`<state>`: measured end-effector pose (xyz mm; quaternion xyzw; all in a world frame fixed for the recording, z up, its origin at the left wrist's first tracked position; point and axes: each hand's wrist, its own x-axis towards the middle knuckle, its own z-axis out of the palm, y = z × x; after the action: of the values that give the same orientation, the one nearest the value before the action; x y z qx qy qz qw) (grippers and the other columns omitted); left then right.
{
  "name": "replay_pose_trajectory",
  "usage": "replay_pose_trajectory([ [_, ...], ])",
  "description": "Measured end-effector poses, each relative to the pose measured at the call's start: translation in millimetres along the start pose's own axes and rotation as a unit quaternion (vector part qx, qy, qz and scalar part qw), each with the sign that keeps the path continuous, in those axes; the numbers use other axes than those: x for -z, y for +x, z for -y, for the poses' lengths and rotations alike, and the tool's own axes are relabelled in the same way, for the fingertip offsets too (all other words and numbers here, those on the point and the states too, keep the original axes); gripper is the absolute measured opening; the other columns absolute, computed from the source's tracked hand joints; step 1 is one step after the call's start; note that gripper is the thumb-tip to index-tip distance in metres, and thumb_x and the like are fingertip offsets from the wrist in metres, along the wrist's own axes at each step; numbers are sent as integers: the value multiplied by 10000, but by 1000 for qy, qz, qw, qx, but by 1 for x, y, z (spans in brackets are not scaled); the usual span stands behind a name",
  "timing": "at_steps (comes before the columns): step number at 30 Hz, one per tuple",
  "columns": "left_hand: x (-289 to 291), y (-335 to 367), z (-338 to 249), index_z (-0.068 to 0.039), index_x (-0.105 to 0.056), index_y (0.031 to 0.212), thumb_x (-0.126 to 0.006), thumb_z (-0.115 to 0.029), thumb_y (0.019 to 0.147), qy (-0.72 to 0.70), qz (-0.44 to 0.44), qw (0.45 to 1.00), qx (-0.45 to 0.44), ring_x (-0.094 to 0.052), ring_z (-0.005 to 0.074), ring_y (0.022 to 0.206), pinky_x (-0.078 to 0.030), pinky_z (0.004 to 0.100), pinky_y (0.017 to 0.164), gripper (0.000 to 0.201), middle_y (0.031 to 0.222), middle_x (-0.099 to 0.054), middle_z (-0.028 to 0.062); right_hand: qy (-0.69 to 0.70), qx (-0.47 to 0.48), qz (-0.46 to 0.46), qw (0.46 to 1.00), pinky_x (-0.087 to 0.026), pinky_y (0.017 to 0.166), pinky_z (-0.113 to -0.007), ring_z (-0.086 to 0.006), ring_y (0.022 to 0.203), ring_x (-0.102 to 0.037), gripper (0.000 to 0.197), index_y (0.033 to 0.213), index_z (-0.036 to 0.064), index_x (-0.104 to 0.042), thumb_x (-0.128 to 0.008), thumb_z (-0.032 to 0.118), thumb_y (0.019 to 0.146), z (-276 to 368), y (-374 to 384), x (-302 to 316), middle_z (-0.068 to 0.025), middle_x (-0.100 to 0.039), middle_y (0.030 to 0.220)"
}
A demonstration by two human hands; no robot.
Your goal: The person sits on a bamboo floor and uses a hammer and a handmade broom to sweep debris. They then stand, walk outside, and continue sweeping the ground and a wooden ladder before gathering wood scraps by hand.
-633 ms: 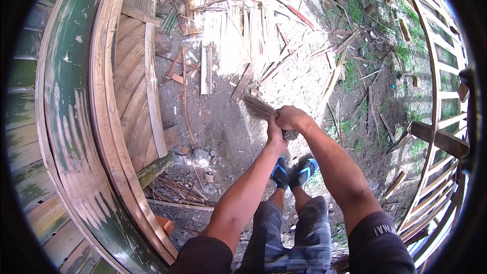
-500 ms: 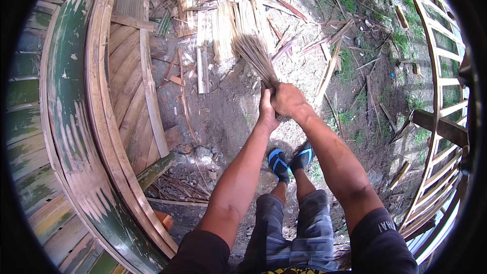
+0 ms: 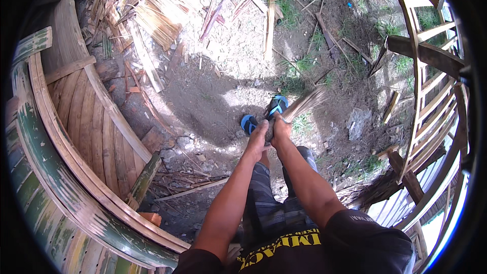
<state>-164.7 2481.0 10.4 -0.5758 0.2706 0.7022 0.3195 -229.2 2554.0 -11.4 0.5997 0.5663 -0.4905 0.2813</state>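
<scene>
A stick broom [image 3: 306, 103], a bound bundle of thin brown sticks, is in both my hands in front of my legs. Its bristle end fans out to the right and looks blurred. My right hand [image 3: 282, 131] is closed round the broom nearer the bristles. Beside it, my left hand [image 3: 258, 137] wraps the handle end, much of which the fingers hide. Below the broom are my feet in blue and black sandals [image 3: 278, 104].
Split bamboo pieces [image 3: 157, 20] lie heaped at the far left on the dirt ground [image 3: 203, 96]. A bamboo bench [image 3: 101, 132] curves along the left. On the right stand a slatted wooden frame [image 3: 431, 101] and a dark beam [image 3: 421, 53]. Scraps and grass patches dot the ground.
The broom has swung from pointing ahead to pointing right, and both hands have come nearer my body, still gripping it. My view has turned to the right.
</scene>
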Motion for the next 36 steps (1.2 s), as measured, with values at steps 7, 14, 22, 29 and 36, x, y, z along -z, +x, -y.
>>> replay_pose_trajectory([
  [7, 33, -41, -63, -127, -314, 1565, -550, -515, 1014, 10, -150, 920, -362, -391, 309, 1432, -419, 513, 1086, 714, 1572, -369, 126, -305, 179, 394, 848, -496, 992, -379, -369, 1163, -631, 872, 1416, -108, -414, -762, 415, 811, 39, -10, -118, -305, -613, 1278],
  [14, 19, -50, -20, -62, -416, 1493, -532, -395, 1055, 14, -68, 986, -150, -603, 309, 1243, -508, 438, 993, 562, 1398, -584, 163, -26, 110, 142, 983, -527, 880, -354, -232, 1024, -642, 625, 1397, -27, -421, -714, 230, 909, 11, -20, 32, -181, -647, 1139],
  [22, 72, -39, 11, -63, -407, 1480, -458, -360, 1059, -92, -366, 909, -175, -593, 311, 1234, -446, 461, 1031, 518, 1428, -535, 170, -292, 88, 401, 864, -475, 1011, -382, -327, 1160, -621, 903, 1452, -121, -379, -770, 391, 819, -5, -16, -83, -274, -620, 1266],
  [29, 22, -26, -3, -57, -440, 1452, -512, -360, 1062, 92, -200, 963, -158, -627, 285, 1194, -462, 441, 1011, 499, 1404, -557, 170, -199, 85, 138, 967, -538, 912, -376, -284, 1059, -667, 826, 1488, -21, -385, -768, 338, 850, 79, 13, 115, -241, -648, 1214],
  [36, -49, -8, -28, -29, -525, 1395, -544, -315, 1060, 196, -103, 953, -208, -677, 203, 1060, -526, 328, 847, 441, 1226, -655, 121, -306, 188, 287, 888, -494, 962, -347, -271, 1089, -646, 830, 1423, -85, -419, -774, 360, 819, 134, 53, 79, -210, -657, 1231],
])
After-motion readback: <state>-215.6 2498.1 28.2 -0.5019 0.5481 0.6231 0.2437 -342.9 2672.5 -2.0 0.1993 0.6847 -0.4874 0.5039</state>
